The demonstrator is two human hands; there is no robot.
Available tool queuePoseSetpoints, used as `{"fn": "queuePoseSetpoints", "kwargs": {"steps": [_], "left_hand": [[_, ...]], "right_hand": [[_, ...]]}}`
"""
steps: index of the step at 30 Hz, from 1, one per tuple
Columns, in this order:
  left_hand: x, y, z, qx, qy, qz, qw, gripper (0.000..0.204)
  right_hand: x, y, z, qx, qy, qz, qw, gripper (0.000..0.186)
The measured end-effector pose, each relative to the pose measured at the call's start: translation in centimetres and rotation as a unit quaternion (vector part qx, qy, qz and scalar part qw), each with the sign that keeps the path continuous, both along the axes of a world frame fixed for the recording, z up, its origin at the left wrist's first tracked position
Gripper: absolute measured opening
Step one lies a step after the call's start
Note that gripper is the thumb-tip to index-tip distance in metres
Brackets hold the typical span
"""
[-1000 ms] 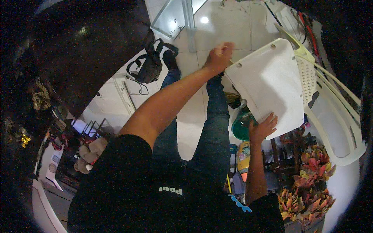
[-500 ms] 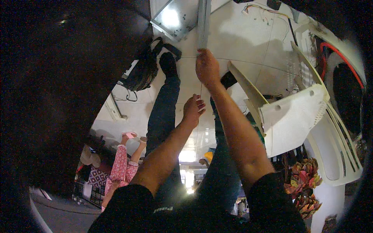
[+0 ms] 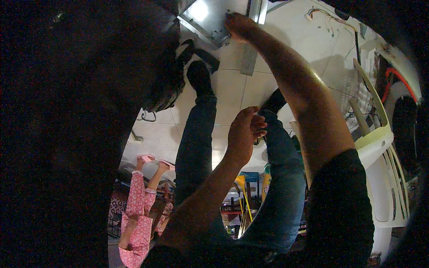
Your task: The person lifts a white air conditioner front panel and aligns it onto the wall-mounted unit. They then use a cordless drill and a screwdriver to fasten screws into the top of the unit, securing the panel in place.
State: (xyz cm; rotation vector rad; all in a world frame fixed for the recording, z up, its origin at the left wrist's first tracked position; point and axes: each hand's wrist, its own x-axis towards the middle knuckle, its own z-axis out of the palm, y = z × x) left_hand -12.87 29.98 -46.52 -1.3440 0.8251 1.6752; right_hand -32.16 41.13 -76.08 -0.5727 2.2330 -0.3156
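My right hand [image 3: 241, 27] reaches far forward, over the edge of a grey metal panel [image 3: 210, 22] scattered with small dark bits. Its fingers are bent together at the panel's surface, and whatever they hold is too small to make out. Beneath that wrist lies a long grey metal strip [image 3: 248, 62] on the tiled floor. My left hand [image 3: 243, 136] hovers in front of my right shin, its fingers curled in; what may be inside them is hidden.
A large dark shape [image 3: 89, 111] fills the left side. At right stands a cream plastic chair [image 3: 375, 143]. Loose wires [image 3: 328, 14] lie at the upper right. A person in pink patterned clothes [image 3: 138, 201] is at the lower left.
My right hand has moved forward, from above the strip's near end to the metal panel. My left hand has shifted slightly right, with its fingers still curled. The view has turned a little.
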Motion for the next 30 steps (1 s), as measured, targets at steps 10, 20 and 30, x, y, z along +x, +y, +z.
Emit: {"fn": "queuePoseSetpoints", "kwargs": {"steps": [10, 20, 30], "left_hand": [[0.2, 1.3, 0.5, 0.021, 0.004, -0.058, 0.998, 0.032], [0.7, 0.5, -0.1, 0.028, 0.014, -0.092, 0.995, 0.031], [0.5, 0.7, -0.2, 0.045, 0.016, -0.043, 0.998, 0.032]], "right_hand": [[3.4, 1.7, -1.1, -0.097, 0.145, 0.036, 0.984, 0.046], [2.6, 0.2, -2.5, -0.044, 0.089, 0.097, 0.990, 0.043], [2.9, 1.0, -1.8, -0.138, 0.138, 0.077, 0.978, 0.041]]}}
